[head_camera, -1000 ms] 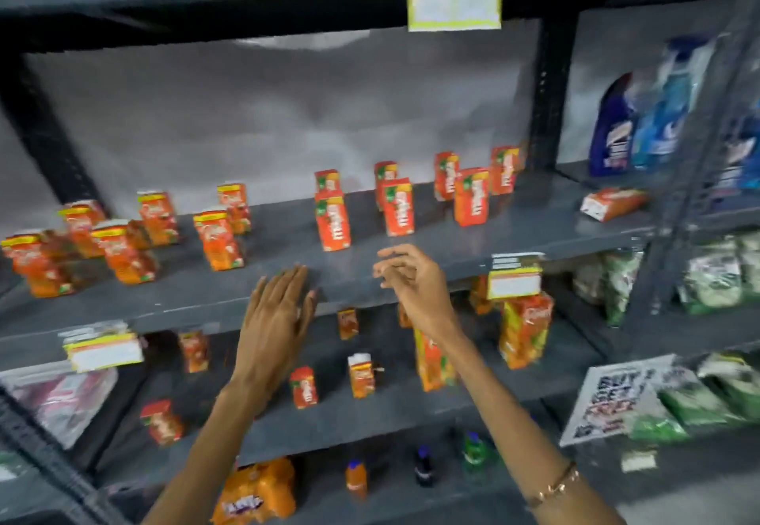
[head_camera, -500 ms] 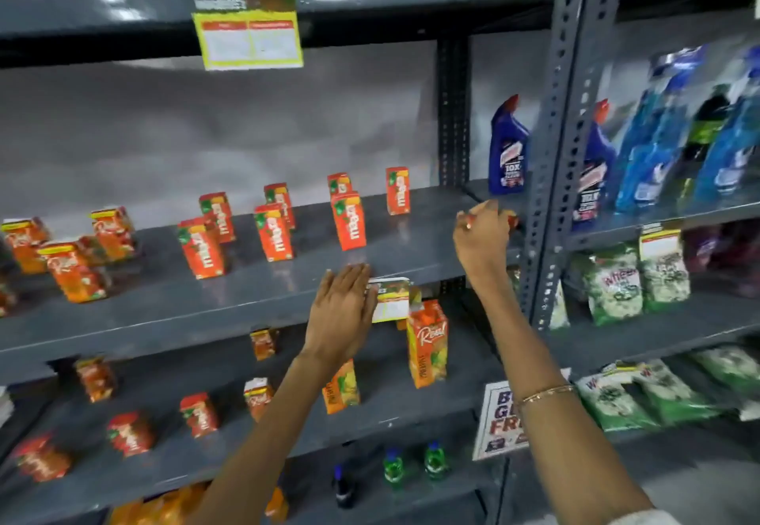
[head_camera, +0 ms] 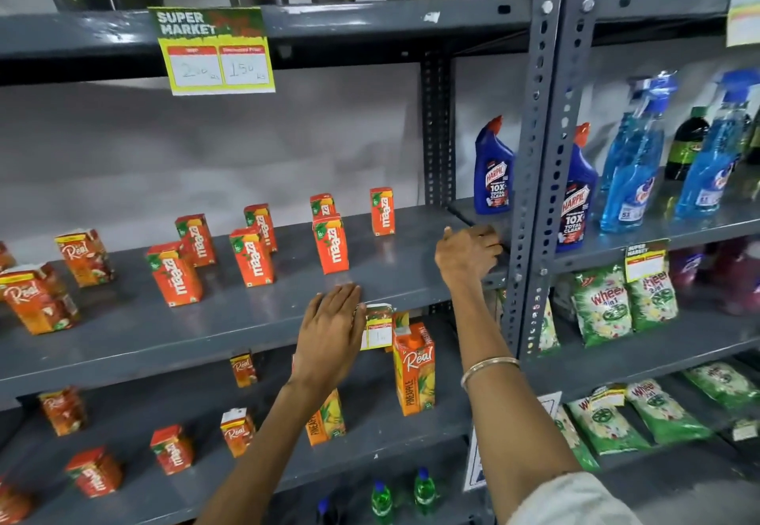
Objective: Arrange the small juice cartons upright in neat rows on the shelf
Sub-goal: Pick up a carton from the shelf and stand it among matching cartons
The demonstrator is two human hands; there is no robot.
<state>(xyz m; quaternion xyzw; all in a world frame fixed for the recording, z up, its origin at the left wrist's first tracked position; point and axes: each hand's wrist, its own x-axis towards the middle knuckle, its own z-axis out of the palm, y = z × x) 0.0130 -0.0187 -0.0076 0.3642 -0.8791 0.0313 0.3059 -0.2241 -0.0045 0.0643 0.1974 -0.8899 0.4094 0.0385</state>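
Several small orange Maaza juice cartons [head_camera: 331, 244] stand upright in two loose rows on the grey middle shelf [head_camera: 246, 319]. Small Real cartons [head_camera: 84, 255] stand further left. My right hand [head_camera: 469, 257] is at the shelf's right end by the upright post [head_camera: 534, 195], its fingers curled down over the spot where a carton lay on its side. The hand hides that carton. My left hand [head_camera: 333, 319] rests flat on the shelf's front edge, fingers together, holding nothing.
A price tag [head_camera: 376, 325] hangs beside my left hand. Below stand tall Real pineapple cartons [head_camera: 413, 368] and scattered small cartons [head_camera: 236, 430]. Harpic bottles [head_camera: 491, 171], blue spray bottles [head_camera: 633, 162] and green detergent packs [head_camera: 604, 306] fill the right rack.
My view swung to the right. My right hand travelled right along the shelf onto the lying carton by the post. My left hand slid right along the shelf edge.
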